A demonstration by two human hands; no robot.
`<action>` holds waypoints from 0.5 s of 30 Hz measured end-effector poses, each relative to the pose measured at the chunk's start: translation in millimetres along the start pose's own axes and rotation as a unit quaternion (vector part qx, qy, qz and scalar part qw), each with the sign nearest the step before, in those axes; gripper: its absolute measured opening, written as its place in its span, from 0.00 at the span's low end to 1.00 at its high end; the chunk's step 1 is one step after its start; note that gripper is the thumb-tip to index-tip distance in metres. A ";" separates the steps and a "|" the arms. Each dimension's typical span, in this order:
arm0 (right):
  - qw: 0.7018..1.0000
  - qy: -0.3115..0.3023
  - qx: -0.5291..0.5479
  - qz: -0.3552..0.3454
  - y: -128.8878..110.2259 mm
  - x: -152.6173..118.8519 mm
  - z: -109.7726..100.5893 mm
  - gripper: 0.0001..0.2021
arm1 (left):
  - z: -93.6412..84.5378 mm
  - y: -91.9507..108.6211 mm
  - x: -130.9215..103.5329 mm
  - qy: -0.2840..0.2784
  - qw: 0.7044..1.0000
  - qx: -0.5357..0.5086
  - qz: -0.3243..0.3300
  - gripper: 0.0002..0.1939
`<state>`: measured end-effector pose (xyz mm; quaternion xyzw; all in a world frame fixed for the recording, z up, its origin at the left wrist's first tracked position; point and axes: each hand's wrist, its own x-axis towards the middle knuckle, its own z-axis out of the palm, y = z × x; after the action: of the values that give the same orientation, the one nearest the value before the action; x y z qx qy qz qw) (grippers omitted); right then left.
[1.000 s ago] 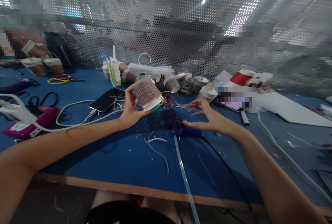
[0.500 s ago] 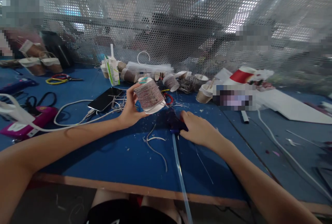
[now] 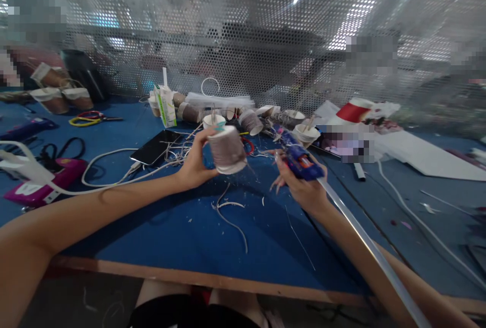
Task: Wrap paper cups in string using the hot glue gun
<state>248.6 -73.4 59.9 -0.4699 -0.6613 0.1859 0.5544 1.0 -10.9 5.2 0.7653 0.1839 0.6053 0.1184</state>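
Observation:
My left hand point(image 3: 195, 166) holds a paper cup point(image 3: 228, 150) wound with greyish-brown cord, its white rim facing down and tilted. Fingers and thumb wrap its left side. A blue glue gun point(image 3: 301, 158) lies in my right hand point(image 3: 304, 189), to the right of the cup and apart from it. Its nozzle points up and to the left, and a long clear glue stick point(image 3: 364, 237) trails from its rear toward the lower right. Some fingers of my right hand are blurred. On the blue table point(image 3: 170, 237) below the cup lies a loose piece of grey cord point(image 3: 232, 220).
A black phone point(image 3: 155, 147) with a white cable lies left of my left hand. Cord-wrapped cups and a green-white carton point(image 3: 165, 105) stand along the perforated screen. Yellow-handled scissors point(image 3: 85, 118) and a magenta device point(image 3: 49, 183) are at the left. White board point(image 3: 429, 153) lies right.
My right hand has turned and moved right and slightly up with the glue gun, swinging the glue stick rightward. The wrapped cup has shifted slightly right and tilted more upright.

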 end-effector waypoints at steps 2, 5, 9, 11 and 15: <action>0.999 -0.002 0.036 0.008 0.8 -6.3 6.4 0.14 | -1.1 8.1 3.6 -0.049 0.998 0.043 0.011 0.39; 0.998 -0.031 0.054 0.007 -2.7 -13.7 11.1 0.13 | -1.9 13.9 5.6 -0.059 0.995 0.080 0.026 0.40; 0.994 -0.107 0.022 0.001 -15.4 -18.0 9.8 0.09 | -1.4 10.3 3.3 -0.028 0.991 0.128 0.013 0.41; 0.987 -0.156 0.038 0.025 -19.4 -18.6 8.8 0.11 | -1.1 7.6 2.0 -0.008 0.990 0.142 -0.009 0.42; 0.982 -0.177 0.058 0.043 -15.8 -20.3 8.7 0.14 | -1.1 6.0 1.1 0.008 0.989 0.141 -0.038 0.43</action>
<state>233.0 -95.6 57.9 -0.4244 -0.7160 0.3280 0.4468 1.0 -15.9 8.9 0.7617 0.2975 0.5748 0.0310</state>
